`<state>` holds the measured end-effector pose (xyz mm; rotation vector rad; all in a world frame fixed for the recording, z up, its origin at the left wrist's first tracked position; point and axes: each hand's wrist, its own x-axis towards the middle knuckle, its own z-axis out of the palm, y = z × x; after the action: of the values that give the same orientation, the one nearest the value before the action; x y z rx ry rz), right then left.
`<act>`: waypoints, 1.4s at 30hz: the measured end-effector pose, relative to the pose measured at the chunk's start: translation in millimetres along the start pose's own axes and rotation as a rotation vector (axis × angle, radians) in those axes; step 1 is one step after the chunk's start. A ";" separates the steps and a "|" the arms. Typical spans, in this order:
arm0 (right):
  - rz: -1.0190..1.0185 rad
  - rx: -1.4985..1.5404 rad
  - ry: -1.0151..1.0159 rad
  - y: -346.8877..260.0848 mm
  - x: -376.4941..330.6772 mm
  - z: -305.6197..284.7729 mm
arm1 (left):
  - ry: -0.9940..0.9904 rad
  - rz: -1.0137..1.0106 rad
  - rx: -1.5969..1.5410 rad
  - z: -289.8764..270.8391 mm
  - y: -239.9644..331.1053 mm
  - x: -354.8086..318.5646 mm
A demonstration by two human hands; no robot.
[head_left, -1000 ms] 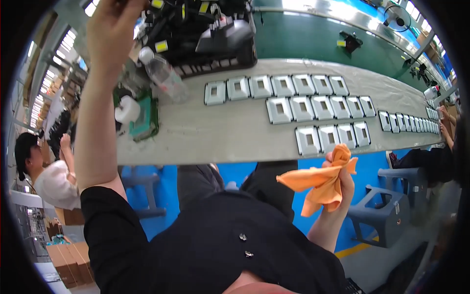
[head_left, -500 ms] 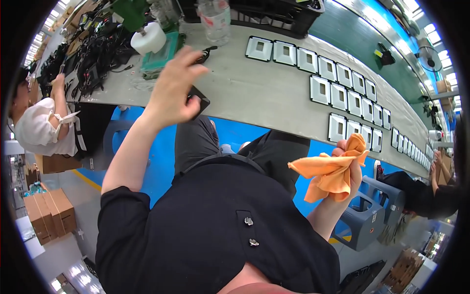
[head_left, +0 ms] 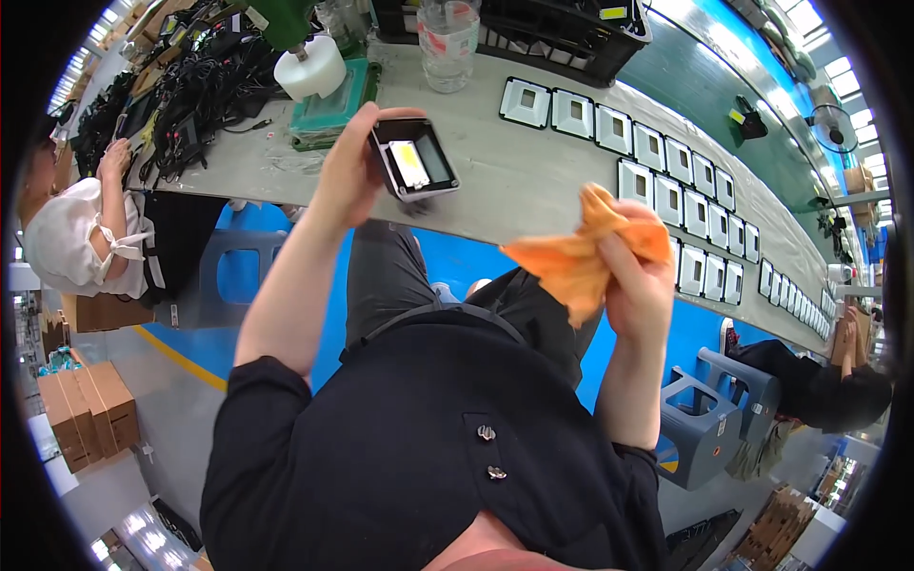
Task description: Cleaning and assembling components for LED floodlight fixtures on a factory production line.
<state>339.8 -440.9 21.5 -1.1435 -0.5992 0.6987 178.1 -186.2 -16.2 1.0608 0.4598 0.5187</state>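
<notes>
My left hand grips a small black rectangular lamp housing by its left side, just above the near edge of the table. Its open face is turned up, showing a white plate with a yellow rectangle inside. To the right, my right hand is closed round a crumpled orange cloth, whose corners hang loose toward the left and downward. The cloth and the housing are apart. Rows of white square frames with black rims lie on the table beyond my right hand.
A clear plastic bottle stands at the back beside a black crate. Left of it are a green tool with a white round head and a teal box. Black cables are heaped far left. Co-workers sit at both sides.
My left hand has picked up the black housing from the table and tilted its open face into view. My right hand has brought the orange cloth left and upward.
</notes>
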 end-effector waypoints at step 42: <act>-0.448 -1.085 -0.438 -57.1 -11.7 67.7 | -0.104 0.075 -0.122 108.7 28.2 -51.6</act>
<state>293.0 -423.5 95.6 -1.7561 -1.6733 0.1834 196.1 -281.8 60.0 0.9855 0.2942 0.5486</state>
